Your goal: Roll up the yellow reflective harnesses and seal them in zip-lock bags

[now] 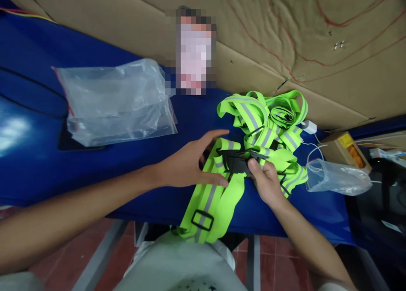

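Observation:
My right hand (267, 182) pinches the black centre piece (236, 163) of a neon-green reflective harness (207, 198), thumb on top. Grey reflective stripes run along its straps, which hang down over the table's front edge towards my lap. A black slide buckle (203, 220) sits on the lower strap. Just left of the black piece, my left hand (193, 162) is open, thumb and fingers spread around the strap loops; whether it touches them I cannot tell. Behind and right of my right hand lies a tangled pile of more green reflective straps (260, 117).
Clear plastic bags (117, 100) lie left on the blue table (142, 206), over a dark flat object. A blurred-out upright item (195, 54) leans by the cardboard backing (253, 62). To the right are a white charger (309, 127), a small box (347, 151) and another plastic bag (338, 177).

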Motion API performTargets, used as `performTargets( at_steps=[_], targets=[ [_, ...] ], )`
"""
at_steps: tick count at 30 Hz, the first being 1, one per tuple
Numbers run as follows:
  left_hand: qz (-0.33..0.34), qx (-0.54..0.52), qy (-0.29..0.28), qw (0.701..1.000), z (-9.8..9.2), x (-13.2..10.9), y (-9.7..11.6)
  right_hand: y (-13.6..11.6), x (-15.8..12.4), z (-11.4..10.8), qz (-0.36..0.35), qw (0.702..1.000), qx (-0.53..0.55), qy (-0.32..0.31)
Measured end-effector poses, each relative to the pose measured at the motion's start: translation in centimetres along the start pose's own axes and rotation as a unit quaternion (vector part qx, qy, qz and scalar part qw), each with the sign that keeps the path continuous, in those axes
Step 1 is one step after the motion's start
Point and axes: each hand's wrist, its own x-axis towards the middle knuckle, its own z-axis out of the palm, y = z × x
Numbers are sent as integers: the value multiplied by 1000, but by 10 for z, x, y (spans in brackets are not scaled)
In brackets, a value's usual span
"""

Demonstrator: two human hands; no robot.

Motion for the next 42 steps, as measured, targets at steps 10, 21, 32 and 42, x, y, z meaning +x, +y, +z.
performTargets(
  at_steps=[10, 21, 32, 42],
  targets=[
    [6, -4, 17, 1000, 1, 1, 2, 4, -5, 7, -49, 998, -15, -39],
    [-15, 9, 1, 1000, 4, -1, 7, -16, 0, 0, -199, 971, -132, -28],
    [156, 127, 9, 979, 7, -2, 6, -7, -14, -7, -401, 876, -263, -59],
    [150, 196, 15, 969, 13, -5, 0, -3, -8, 1, -437, 844, -311, -21]
  ],
)
